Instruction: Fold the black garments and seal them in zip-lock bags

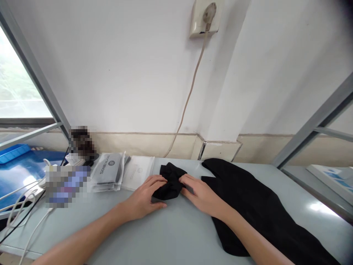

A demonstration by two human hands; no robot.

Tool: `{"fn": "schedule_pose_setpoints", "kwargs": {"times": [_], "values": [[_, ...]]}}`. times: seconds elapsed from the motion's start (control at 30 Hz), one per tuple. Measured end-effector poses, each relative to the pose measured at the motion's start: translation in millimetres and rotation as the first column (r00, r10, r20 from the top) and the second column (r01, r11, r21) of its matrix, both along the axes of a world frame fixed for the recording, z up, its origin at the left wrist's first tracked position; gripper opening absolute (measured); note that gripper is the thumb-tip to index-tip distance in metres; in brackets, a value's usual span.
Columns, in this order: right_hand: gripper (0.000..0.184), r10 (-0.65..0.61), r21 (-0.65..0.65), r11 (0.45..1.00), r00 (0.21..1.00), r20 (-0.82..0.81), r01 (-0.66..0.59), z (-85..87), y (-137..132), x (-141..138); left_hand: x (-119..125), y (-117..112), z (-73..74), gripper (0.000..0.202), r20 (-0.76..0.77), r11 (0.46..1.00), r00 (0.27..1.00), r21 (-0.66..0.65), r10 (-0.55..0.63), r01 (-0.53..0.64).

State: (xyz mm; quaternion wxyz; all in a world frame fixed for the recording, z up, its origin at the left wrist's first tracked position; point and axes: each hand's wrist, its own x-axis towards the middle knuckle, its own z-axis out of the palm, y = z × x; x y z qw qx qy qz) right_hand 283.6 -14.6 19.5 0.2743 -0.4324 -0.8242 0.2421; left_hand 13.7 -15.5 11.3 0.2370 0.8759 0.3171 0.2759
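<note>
A bunched piece of black cloth (171, 180) lies on the grey-blue table (171, 235), between my two hands. My left hand (145, 195) grips its left side, with the fingers over the fabric and the thumb stretched out below. On the opposite side my right hand (195, 193) pinches the same cloth; its fingertips are partly hidden in the folds. To the right, partly under my right forearm, a larger black garment (256, 206) is spread flat. What kind of article the bunched cloth is, I cannot make out.
Left of my hands is a stack of printed clear packets (106, 171), beside a flatter pale packet (138, 171). White cables (19, 206) and a blurred-out object (68, 186) lie farther left. Behind the table, a cord (190, 92) hangs from a wall socket (205, 18). Metal frame posts (311, 123) flank both sides.
</note>
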Motion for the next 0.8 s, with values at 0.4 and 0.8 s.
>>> {"fn": "schedule_pose_setpoints", "kwargs": {"times": [0.4, 0.8], "values": [[0.023, -0.073, -0.096, 0.993, 0.990, -0.116, 0.062, 6.4, -2.1, -2.2, -3.3, 1.5, -7.8, 0.069, -0.029, 0.996, 0.999, -0.070, 0.044, -0.046], [0.021, -0.092, -0.073, 0.993, 0.995, -0.025, 0.090, 7.3, -2.3, -4.1, -0.5, 1.8, -2.4, 0.033, -0.021, 1.000, 1.000, 0.016, 0.021, -0.021]]}}
